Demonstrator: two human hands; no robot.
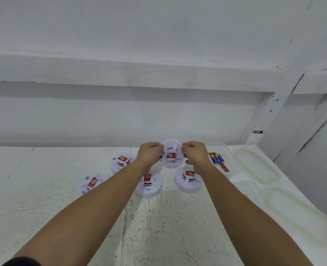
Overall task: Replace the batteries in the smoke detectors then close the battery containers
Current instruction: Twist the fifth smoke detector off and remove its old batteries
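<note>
1. Your left hand (149,153) and right hand (194,153) each close their grip on one side of the held detector (172,156), fingers curled round its rim; it sits between them over the far part of the table (43,179), seemingly raised off it, red label towards you; so shallow a hold could let the casing slip if you twist hard.
2. If it drops, it likely lands on the middle detector (149,186) or the right detector (187,180), both just beneath your wrists (two more lie further left); a knock there could crack a housing or scatter the group.
3. The battery container is not visible from this side; prying or twisting at the wrong seam could snap a clip, so find the door before you apply force.
4. The batteries (217,160) lie loose in the clear tray (219,144), just beside your right hand; a careless sweep of that forearm could roll them out; nothing here tells fresh cells from spent ones, so a dead one may go back in.
5. Polarity marks are too small to read from here; a reversed cell would leave the door shut on a detector that does not work.
</note>
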